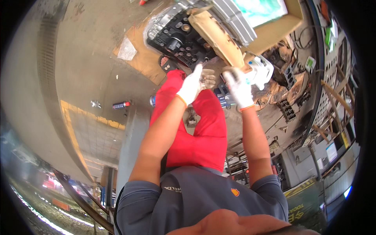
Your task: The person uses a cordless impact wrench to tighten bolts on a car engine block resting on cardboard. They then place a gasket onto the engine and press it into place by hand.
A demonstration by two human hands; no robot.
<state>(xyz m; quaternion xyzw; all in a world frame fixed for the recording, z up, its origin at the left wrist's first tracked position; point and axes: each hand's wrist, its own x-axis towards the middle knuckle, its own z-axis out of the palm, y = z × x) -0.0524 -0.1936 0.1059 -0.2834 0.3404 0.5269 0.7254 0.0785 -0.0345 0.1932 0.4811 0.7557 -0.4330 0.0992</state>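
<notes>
My left hand [192, 85], in a white work glove with a soiled palm, is held above my red-trousered knees, thumb raised and fingers curled. Small dark bits seem to lie in its palm, too small to name. My right hand [238, 89], gloved as well, is beside the near end of a long brown cardboard piece [217, 36] and left of a white plastic jug [261, 73]. Its fingertips are blurred, and I cannot tell whether it touches the cardboard. Ahead of both hands stands a black engine [187, 51] with a silver housing, partly covered by the cardboard.
A silver ribbed part [235, 18] lies beyond the cardboard, next to an open box [291, 19]. Flattened cardboard [145, 64] and a clear plastic bag [127, 49] are on the floor at left. A spray can [120, 105] lies farther left. Greasy metal parts [288, 110] crowd the right.
</notes>
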